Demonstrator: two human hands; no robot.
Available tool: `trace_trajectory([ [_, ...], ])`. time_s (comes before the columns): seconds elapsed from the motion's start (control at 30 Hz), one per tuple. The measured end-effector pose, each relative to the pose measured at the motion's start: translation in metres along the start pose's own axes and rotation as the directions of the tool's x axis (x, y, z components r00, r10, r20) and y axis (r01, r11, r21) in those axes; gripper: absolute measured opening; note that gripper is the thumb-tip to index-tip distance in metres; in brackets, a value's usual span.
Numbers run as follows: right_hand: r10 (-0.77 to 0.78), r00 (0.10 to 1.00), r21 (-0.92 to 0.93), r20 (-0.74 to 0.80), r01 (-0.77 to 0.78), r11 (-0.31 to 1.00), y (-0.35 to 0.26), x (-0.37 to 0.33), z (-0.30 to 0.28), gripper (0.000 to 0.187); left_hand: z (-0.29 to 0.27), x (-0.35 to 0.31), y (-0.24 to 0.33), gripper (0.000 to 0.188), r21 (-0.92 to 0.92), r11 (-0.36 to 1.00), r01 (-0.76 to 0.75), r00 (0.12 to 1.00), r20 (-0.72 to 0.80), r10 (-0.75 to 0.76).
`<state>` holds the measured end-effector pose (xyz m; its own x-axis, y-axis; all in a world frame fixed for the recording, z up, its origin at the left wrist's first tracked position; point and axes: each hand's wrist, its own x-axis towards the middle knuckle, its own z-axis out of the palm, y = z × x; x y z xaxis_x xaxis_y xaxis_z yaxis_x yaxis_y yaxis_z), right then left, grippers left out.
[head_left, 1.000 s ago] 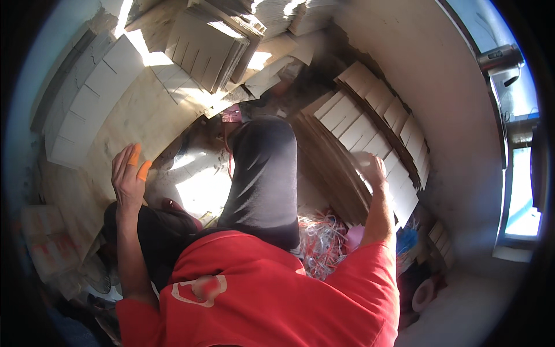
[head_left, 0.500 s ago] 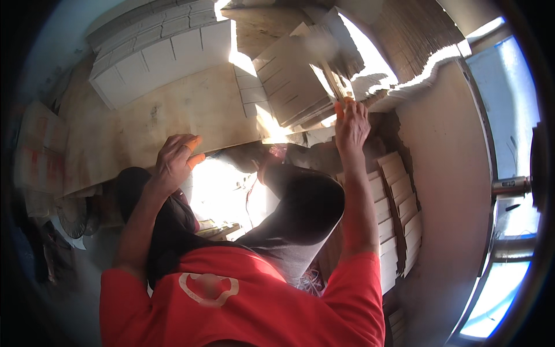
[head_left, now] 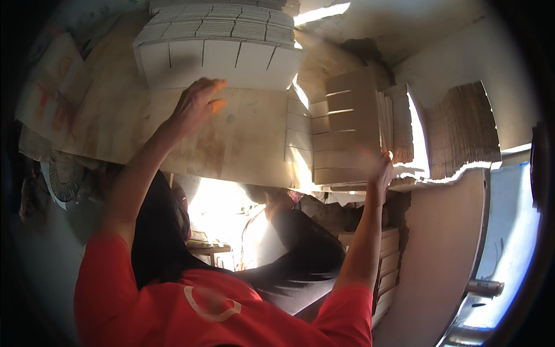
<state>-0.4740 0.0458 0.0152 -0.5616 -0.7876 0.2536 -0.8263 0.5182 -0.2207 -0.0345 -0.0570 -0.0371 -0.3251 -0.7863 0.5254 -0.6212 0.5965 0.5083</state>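
Our spread left hand (head_left: 195,106) has neared pale boards (head_left: 222,56); our right hand (head_left: 380,174), grip unclear, keeps the desk's (head_left: 254,136) near-edge cardboard (head_left: 348,139) within reach.

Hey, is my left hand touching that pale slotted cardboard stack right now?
Cannot tell. The head view shows your left hand overlapping the pale cardboard stack at its lower edge, but depth is unclear.

One human left hand (head_left: 193,107) and one human right hand (head_left: 380,174) are showing; two orange finger covers (head_left: 218,106) are sheathing left digits; four dark, narrow slits (head_left: 203,53) are marking one white cardboard panel (head_left: 221,63).
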Motion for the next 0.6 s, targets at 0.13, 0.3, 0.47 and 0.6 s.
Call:
trace_trajectory([
  [0.13, 0.092, 0.974, 0.458, -0.207, 0.013, 0.889, -0.037, -0.013, -0.02, 0.032, 0.023, 0.079, -0.025, 0.054, 0.141, 0.988, -0.067, 0.998, 0.008, 0.066],
  [0.3, 0.103, 0.94, 0.721, -0.326, 0.177, 0.67, -0.102, -0.037, -0.04, 0.03, 0.058, 0.14, -0.044, 0.045, 0.489, 0.871, -0.042, 0.999, 0.028, 0.032],
  [0.47, 0.019, 0.956, 0.766, -0.291, 0.221, 0.604, -0.125, -0.048, -0.03, 0.029, 0.068, 0.152, -0.067, 0.031, 0.415, 0.895, -0.165, 0.986, 0.051, 0.158],
  [0.6, -0.008, 0.962, 0.779, -0.273, 0.226, 0.584, -0.139, -0.053, -0.025, 0.03, 0.058, 0.147, -0.072, 0.018, 0.308, 0.92, -0.244, 0.964, -0.03, 0.265],
])
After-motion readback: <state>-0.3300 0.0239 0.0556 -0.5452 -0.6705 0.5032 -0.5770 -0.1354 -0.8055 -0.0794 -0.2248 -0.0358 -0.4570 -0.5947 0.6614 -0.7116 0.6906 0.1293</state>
